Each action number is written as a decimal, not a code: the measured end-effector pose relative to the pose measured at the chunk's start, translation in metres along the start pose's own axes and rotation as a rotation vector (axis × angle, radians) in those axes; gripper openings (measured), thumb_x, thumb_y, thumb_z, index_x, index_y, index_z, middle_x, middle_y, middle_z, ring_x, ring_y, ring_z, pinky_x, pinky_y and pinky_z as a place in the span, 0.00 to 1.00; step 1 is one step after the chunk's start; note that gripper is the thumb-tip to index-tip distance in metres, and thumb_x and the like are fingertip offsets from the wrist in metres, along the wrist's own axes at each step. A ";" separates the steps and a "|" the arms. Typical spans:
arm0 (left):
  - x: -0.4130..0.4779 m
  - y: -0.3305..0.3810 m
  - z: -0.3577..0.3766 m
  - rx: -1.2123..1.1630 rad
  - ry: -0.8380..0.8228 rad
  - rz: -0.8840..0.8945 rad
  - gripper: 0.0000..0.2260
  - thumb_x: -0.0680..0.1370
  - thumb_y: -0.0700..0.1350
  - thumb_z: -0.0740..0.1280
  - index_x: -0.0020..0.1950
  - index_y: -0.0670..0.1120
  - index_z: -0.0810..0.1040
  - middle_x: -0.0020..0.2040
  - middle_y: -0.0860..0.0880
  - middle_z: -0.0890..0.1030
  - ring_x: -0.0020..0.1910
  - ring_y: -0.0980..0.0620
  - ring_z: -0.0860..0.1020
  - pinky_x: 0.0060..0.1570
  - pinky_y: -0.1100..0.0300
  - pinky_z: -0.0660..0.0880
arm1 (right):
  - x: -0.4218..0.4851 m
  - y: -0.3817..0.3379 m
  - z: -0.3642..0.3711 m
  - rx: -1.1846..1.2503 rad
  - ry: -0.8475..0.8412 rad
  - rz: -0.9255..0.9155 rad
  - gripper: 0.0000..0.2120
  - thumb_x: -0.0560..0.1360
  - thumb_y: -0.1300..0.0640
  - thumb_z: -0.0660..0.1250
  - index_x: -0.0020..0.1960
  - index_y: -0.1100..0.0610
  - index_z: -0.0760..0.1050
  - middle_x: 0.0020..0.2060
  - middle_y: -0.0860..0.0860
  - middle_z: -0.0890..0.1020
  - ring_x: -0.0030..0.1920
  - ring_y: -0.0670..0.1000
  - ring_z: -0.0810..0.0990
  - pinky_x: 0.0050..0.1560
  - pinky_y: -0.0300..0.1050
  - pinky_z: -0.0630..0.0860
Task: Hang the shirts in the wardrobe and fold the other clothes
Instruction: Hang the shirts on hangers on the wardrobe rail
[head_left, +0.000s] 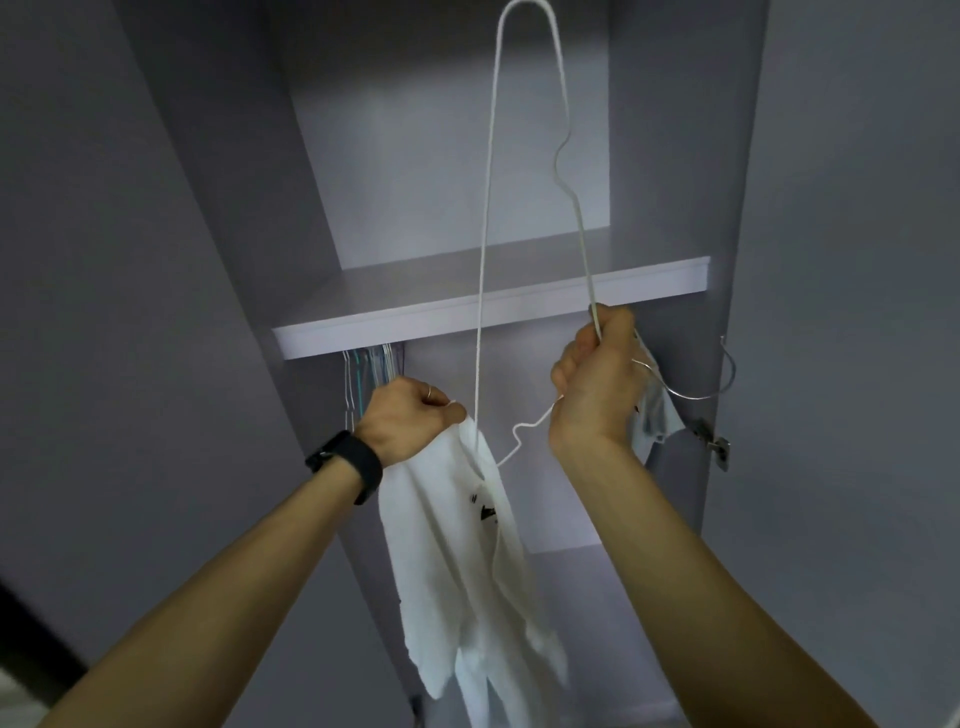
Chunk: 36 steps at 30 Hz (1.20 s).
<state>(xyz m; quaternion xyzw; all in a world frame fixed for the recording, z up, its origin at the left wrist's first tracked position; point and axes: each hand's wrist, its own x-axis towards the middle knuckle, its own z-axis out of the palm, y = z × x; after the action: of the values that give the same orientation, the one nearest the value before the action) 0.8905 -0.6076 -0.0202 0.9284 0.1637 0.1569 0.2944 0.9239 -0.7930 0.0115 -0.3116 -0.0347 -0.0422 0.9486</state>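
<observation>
**White shirt going onto a wire hanger at the open wardrobe**

The grey wardrobe (208, 208) stands open, its shelf (493, 306) crossing at hand height. In front of it a white shirt (447, 561) with a small dark print hangs down between the person's arms. A white wire hanger (488, 208) loops high above it. The left hand (405, 421) is clenched on the shirt's top edge. The right hand (597, 384) is fisted around the hanger wire and more white cloth. Spare hangers (371, 364) hang under the shelf, just behind the left hand, whose wrist wears a black watch (353, 462).
</observation>
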 end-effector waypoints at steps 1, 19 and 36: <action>0.000 0.001 0.001 -0.031 -0.007 -0.008 0.13 0.75 0.53 0.72 0.43 0.42 0.85 0.40 0.46 0.83 0.39 0.53 0.78 0.36 0.74 0.71 | 0.001 0.003 0.001 -0.020 -0.011 -0.027 0.23 0.78 0.61 0.60 0.27 0.49 0.59 0.26 0.47 0.58 0.28 0.47 0.53 0.27 0.41 0.52; 0.004 -0.022 -0.061 -0.226 0.144 -0.043 0.05 0.76 0.50 0.74 0.47 0.51 0.88 0.46 0.55 0.86 0.49 0.58 0.82 0.55 0.63 0.74 | 0.048 0.053 -0.107 -0.924 -0.291 -0.012 0.20 0.76 0.63 0.65 0.28 0.57 0.64 0.24 0.50 0.59 0.25 0.47 0.58 0.28 0.40 0.59; 0.006 -0.051 -0.060 0.141 0.261 0.100 0.12 0.80 0.52 0.68 0.50 0.46 0.87 0.46 0.47 0.86 0.49 0.47 0.82 0.47 0.61 0.72 | 0.070 0.023 -0.064 -1.316 -0.512 -0.200 0.23 0.73 0.56 0.68 0.24 0.56 0.61 0.22 0.51 0.61 0.26 0.50 0.62 0.32 0.42 0.63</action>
<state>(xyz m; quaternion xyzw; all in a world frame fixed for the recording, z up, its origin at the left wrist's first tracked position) 0.8616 -0.5358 -0.0029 0.9255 0.1647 0.2788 0.1964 0.9983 -0.8166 -0.0474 -0.8149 -0.2523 -0.0669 0.5175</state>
